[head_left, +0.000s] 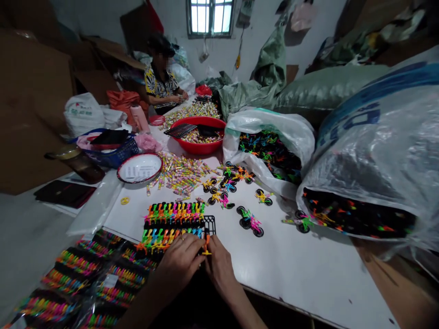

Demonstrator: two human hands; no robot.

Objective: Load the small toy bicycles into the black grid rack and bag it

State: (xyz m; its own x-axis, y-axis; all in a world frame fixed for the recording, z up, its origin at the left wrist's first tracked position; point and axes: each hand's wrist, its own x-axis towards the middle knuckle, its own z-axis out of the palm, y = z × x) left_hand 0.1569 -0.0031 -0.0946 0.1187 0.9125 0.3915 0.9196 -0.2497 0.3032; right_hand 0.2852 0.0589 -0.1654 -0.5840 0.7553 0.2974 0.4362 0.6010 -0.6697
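Observation:
Both my hands are at the near edge of the white table, over a black rack filled with rows of colourful small toy bikes. My left hand lies over the rack's lower right part, its fingers bent toward an orange and yellow toy bike. On that bike's right side, my right hand closes its fingers around it. The fingertips of both hands are partly hidden. Loose toy bikes lie to the right of the rack.
A heap of wrapped sticks, a white bowl and a red basin stand beyond the rack. Open sacks of toy bikes are at right. Packed bikes lie lower left. A person sits at the far end.

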